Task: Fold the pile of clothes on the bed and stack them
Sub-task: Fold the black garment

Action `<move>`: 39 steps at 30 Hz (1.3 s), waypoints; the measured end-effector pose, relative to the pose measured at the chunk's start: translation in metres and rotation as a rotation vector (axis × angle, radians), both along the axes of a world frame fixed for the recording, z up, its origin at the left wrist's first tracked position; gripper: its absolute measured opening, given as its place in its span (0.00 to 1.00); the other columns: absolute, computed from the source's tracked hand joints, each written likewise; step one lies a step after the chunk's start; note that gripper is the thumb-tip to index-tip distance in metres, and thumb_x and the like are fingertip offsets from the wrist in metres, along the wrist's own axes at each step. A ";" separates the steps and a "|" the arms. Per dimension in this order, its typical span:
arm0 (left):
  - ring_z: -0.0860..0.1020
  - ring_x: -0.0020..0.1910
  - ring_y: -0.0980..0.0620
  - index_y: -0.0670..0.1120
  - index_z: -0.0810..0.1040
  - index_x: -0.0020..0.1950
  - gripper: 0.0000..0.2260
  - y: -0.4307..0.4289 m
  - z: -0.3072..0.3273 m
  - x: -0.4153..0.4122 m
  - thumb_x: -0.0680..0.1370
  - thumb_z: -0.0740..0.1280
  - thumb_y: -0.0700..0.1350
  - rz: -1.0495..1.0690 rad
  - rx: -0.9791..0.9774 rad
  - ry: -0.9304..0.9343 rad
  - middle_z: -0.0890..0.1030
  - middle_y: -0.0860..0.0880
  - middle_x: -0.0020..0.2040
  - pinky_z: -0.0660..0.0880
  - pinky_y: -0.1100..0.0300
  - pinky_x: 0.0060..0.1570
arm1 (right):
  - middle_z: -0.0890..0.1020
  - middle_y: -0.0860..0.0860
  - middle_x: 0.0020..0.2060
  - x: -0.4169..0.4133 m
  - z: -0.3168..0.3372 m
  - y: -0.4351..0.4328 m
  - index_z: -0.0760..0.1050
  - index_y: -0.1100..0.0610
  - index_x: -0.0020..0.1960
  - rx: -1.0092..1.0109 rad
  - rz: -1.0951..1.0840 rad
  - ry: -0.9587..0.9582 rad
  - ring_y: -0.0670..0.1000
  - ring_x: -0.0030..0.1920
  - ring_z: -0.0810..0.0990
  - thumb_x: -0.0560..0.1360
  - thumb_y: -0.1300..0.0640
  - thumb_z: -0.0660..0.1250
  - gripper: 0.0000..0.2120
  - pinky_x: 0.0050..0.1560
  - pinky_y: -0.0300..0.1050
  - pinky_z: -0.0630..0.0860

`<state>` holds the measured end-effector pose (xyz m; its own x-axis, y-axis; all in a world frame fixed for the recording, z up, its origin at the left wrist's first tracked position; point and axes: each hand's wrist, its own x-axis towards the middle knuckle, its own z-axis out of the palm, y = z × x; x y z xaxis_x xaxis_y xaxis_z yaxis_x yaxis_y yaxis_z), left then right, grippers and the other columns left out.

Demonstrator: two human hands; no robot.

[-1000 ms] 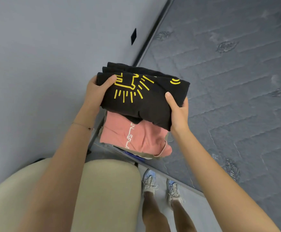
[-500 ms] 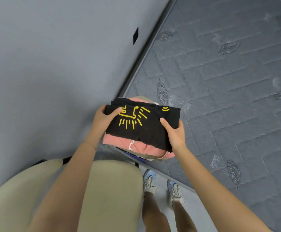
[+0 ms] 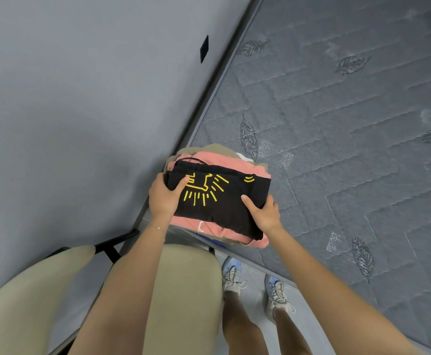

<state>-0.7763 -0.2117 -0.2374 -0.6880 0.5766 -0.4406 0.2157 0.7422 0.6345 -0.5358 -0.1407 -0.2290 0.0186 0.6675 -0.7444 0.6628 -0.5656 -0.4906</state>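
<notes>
Black shirt (image 3: 224,203): folded into a flat rectangle with its yellow print facing up, lying on top of the stack (image 3: 256,244); whether its full weight is down yet cannot be told.
Left hand (image 3: 161,199): grip clenched on the shirt's edge at the wall side of the stack, thumb on top and fingers hidden beneath.
Right hand (image 3: 263,214): grip grasping the shirt's opposite edge, thumb pressed on the cloth and fingers curled round the fold.
Why held so: two hands at opposite ends likely keep the folds from springing open and let the shirt be squared over the stack.
Stack layers: a pink garment (image 3: 224,163) directly under the shirt, showing at the stack's far and near edges; a tan garment (image 3: 217,149) peeks out lower down.
Bed (image 3: 342,155): its quilted grey mattress lies under the stack and spreads away from it.
Wall (image 3: 81,103): just beside the stack, probably bracing it.
Containers: no basket or box shows; only the stack holds clothes.
Chair (image 3: 183,290): beige seat on the near side of the stack.
Loose pile: none visible around the stack.
</notes>
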 end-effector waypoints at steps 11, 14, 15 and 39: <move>0.65 0.72 0.41 0.43 0.59 0.76 0.41 -0.014 0.031 0.019 0.72 0.70 0.62 -0.019 -0.006 0.297 0.66 0.41 0.73 0.62 0.42 0.70 | 0.57 0.55 0.76 0.006 0.023 -0.012 0.47 0.51 0.79 0.160 0.065 -0.053 0.59 0.75 0.57 0.71 0.38 0.70 0.48 0.72 0.60 0.59; 0.58 0.76 0.40 0.43 0.57 0.77 0.38 -0.015 0.046 0.032 0.75 0.68 0.59 -0.120 -0.017 0.348 0.61 0.38 0.76 0.56 0.40 0.72 | 0.55 0.54 0.77 0.012 0.039 -0.015 0.46 0.48 0.79 0.265 0.172 -0.078 0.59 0.75 0.56 0.73 0.39 0.70 0.46 0.72 0.61 0.59; 0.56 0.76 0.39 0.44 0.57 0.78 0.37 -0.015 0.050 0.037 0.76 0.68 0.59 -0.140 -0.027 0.360 0.59 0.37 0.76 0.53 0.40 0.73 | 0.54 0.54 0.77 0.013 0.044 -0.015 0.46 0.47 0.79 0.286 0.209 -0.088 0.59 0.75 0.56 0.73 0.39 0.69 0.45 0.72 0.61 0.59; 0.41 0.79 0.46 0.56 0.52 0.79 0.35 0.053 0.151 0.345 0.76 0.58 0.68 -1.060 0.016 0.565 0.45 0.49 0.81 0.39 0.40 0.74 | 0.47 0.50 0.79 0.310 0.159 -0.030 0.45 0.44 0.79 0.305 0.074 -0.440 0.57 0.78 0.43 0.75 0.36 0.63 0.41 0.75 0.61 0.46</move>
